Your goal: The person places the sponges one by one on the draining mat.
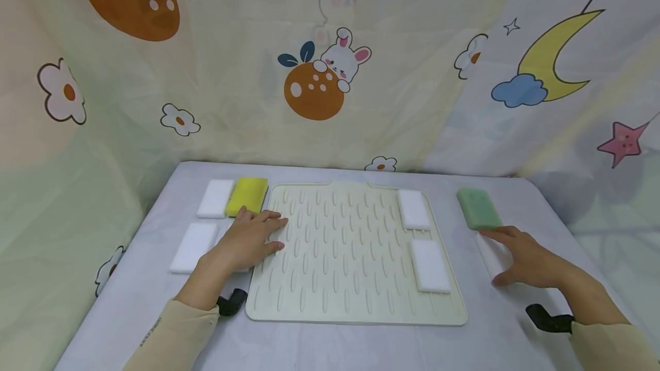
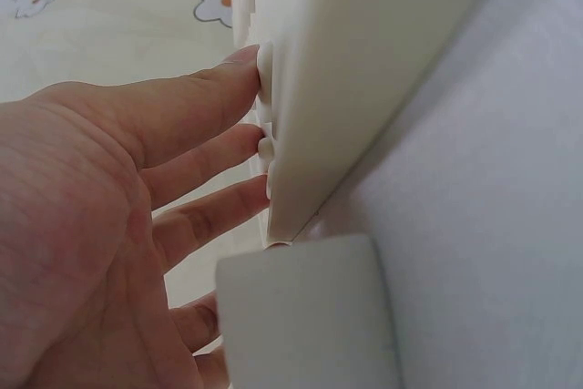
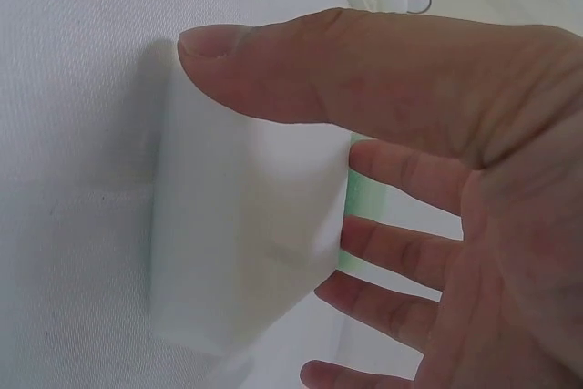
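smooth white block point(image 3: 246, 225), ridged cream mat point(image 1: 340, 253)

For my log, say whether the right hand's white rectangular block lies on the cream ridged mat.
No, that block is right of the mat.

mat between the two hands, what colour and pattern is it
The mat is cream, with rows of slim raised ridges; the head view shows it best.

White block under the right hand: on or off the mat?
Off. In the head view, that white block is right of the mat, tablecloth showing between them.
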`<state>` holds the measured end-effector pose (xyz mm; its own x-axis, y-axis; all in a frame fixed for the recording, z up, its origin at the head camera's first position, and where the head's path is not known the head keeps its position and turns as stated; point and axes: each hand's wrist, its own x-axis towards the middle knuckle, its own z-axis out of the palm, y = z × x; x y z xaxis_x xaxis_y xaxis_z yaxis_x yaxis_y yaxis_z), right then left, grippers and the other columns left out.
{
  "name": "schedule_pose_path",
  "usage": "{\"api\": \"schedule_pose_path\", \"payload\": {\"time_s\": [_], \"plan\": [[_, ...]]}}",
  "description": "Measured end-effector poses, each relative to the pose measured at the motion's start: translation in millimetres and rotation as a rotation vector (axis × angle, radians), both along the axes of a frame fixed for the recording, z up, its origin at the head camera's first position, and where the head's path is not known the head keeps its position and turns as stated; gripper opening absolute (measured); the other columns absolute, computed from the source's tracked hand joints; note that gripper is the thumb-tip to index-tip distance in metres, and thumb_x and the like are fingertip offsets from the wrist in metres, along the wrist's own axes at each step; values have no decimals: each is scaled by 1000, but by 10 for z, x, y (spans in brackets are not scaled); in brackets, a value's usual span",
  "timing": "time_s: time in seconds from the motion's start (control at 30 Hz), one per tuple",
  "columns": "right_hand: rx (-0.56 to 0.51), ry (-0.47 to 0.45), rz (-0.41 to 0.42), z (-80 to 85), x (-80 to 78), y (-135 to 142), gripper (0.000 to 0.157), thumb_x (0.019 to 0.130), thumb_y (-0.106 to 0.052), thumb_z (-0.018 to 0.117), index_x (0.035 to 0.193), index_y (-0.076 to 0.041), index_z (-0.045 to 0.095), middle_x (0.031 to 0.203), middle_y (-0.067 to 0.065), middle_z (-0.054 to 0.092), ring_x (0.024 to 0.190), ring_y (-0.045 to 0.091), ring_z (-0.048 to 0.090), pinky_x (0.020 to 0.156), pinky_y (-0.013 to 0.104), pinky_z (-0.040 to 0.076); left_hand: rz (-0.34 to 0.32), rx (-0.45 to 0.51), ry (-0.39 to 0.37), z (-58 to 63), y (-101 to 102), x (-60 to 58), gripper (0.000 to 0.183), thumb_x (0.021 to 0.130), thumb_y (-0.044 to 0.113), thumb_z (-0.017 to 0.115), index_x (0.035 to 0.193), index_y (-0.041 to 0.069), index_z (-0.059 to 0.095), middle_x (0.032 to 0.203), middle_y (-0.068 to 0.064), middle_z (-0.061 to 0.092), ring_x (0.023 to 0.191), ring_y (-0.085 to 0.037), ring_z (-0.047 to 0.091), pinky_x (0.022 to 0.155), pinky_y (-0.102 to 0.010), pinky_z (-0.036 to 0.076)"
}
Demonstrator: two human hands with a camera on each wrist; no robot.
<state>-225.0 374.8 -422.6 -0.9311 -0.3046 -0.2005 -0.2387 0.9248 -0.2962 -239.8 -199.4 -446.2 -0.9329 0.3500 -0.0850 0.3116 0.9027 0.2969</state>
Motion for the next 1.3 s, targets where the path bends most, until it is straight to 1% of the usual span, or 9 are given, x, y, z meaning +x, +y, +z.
{"api": "schedule_pose_path", "payload": {"time_s": [0.23,0.43,0.53,0.9,1.3], "plan": [[-2,3,14,-6,3,9,108,63,-32,97,151,3,45,145,37,41,126,57,42,94,73,46,1,0,-1,13,1,7,59,96,34,74,150,17,57,157,-10,51,140,-47,42,128,-68,8],[12,-17,-13,-34,-1,27,108,65,-35,97,152,0,44,147,35,39,129,55,38,96,75,45,-3,11,1,30,5,19,58,96,32,74,149,16,57,157,-11,51,140,-48,42,129,-67,8],[11,-15,-12,-31,5,25,108,65,-36,97,152,1,44,147,35,39,129,56,38,96,75,45,-5,10,3,34,10,20,58,96,32,74,149,15,58,157,-11,51,140,-49,42,128,-67,9],[11,6,11,61,19,-51,107,66,-40,96,152,0,45,146,36,41,128,56,41,95,74,46,-4,8,4,40,14,30,58,96,32,74,149,16,58,156,-11,52,138,-48,44,128,-68,10],[15,6,21,167,27,-181,108,68,-45,94,154,-3,45,149,33,39,131,55,39,95,74,45,5,2,-7,24,8,23,59,96,34,74,150,18,57,157,-9,51,140,-47,42,129,-66,9]]}}
